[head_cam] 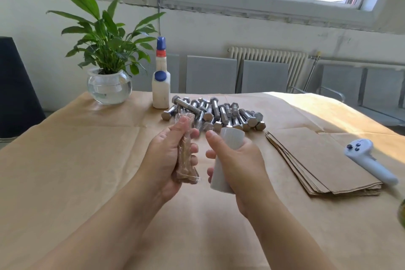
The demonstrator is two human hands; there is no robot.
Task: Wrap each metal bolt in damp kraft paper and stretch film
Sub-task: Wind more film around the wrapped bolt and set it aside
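Note:
My left hand (168,160) grips a bolt wrapped in brown kraft paper and clear film (186,155), held upright above the table. Beside it, my right hand (238,160) holds a white roll of stretch film (228,160), also upright. The two are a short gap apart. Behind my hands lies a heap of several bare metal bolts (219,114). A stack of cut kraft paper sheets (322,160) lies to the right.
The table is covered in kraft paper (87,160). At the back stand a white spray bottle with a blue cap (161,85) and a plant in a glass bowl (109,85). A white handheld controller (368,160) lies at the right edge.

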